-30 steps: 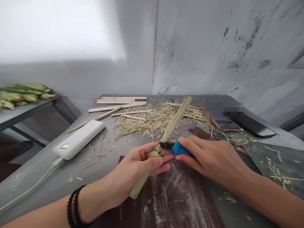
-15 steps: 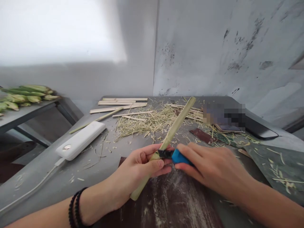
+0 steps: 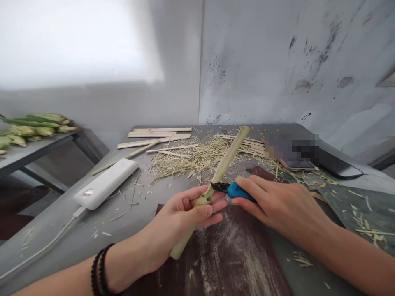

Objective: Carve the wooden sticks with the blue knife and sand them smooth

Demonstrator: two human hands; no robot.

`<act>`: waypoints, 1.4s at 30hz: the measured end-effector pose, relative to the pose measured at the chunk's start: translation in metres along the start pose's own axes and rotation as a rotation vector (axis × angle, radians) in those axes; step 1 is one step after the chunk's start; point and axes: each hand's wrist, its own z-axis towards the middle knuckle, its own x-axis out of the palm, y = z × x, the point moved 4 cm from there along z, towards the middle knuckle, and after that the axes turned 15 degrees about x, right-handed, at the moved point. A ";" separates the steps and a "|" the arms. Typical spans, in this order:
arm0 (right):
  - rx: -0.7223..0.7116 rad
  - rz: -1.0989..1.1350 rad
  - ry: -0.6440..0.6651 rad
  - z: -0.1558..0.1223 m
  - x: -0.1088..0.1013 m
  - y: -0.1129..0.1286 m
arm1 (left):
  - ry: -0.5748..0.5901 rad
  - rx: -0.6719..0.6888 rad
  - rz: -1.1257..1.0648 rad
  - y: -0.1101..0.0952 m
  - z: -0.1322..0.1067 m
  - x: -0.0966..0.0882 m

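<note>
My left hand is closed around a pale green plant stalk, thumb on top near the stalk's node. The stalk slants up and away to the right, and its near end sticks out below my palm. In my right hand is a utility knife with a blue handle. Its dark blade lies against the stalk just beyond my left thumb. Beneath both hands lies a dark brown sheet dusted with pale powder.
Shavings are heaped mid-table, with pale flat strips behind. A white power bank with a cable stands left. A phone and a black device lie right. Green stalks rest on a side table.
The knife blade has moved a little up along the stalk, away from my left thumb. The stalk's far end has shifted slightly left. My left hand keeps its hold.
</note>
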 end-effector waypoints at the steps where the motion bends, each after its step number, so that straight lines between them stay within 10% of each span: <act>1: 0.013 -0.003 -0.007 0.000 0.000 -0.001 | -0.007 0.003 -0.002 0.000 0.000 0.000; 28: -0.015 -0.112 -0.076 0.007 0.001 -0.008 | 0.006 -0.021 0.013 -0.003 0.002 0.001; 36: 0.260 -0.299 -0.060 0.011 0.002 -0.063 | 0.028 -0.069 -0.007 -0.002 -0.004 0.001; 42: 0.031 -0.047 -0.006 0.000 0.005 -0.018 | -0.024 -0.060 -0.035 -0.002 -0.003 0.001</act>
